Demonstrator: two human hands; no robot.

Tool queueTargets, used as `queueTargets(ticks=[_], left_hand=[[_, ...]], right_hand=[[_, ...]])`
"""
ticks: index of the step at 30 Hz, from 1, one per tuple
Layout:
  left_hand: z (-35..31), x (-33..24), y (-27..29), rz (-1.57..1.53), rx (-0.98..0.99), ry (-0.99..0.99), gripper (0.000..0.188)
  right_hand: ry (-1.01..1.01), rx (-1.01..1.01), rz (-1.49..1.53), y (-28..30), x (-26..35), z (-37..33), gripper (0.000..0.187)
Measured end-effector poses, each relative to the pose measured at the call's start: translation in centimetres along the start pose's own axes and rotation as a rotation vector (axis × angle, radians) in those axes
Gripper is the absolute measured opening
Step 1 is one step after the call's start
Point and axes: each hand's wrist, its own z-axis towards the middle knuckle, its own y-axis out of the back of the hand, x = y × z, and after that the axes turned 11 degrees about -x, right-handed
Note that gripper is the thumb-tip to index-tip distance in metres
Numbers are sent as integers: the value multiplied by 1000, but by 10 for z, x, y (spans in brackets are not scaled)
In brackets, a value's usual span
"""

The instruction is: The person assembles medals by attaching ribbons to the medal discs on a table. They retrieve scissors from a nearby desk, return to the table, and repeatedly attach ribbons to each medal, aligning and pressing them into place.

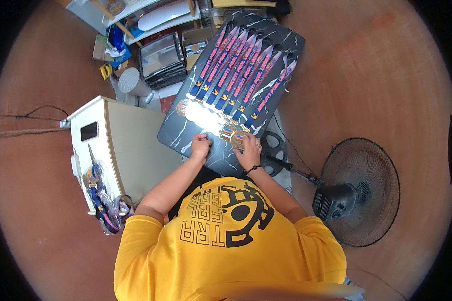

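Several dark blue ribbons with pink lettering lie side by side in a slanted row on the black marble-patterned table. Round gold medals hang at their near ends; strong glare washes out the middle ones. At the row's right end, my right hand has its fingers on the edge of a gold medal. Another medal sits just beside it. My left hand is closed near the table's front edge, below the glare; whatever its fingers hold, if anything, is hidden. One more medal shows at the left end.
Left of the table stands a cream cabinet with a phone, scissors and bagged ribbons on top. A black fan stands at the right. Stacked frames and shelves are at the far left.
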Motion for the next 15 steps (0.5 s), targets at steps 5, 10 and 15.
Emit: queueTargets(ticks=[5, 10, 15], left_hand=[[56, -44, 61, 445, 71, -612, 35], [107, -79, 102, 648, 95, -854, 42], [135, -96, 114, 782, 109, -913, 52]], right_hand=[[-71, -25, -6, -7, 6, -4, 57], [-151, -79, 10, -14, 16, -8, 57], [-183, -152, 8, -21, 26, -8, 63]])
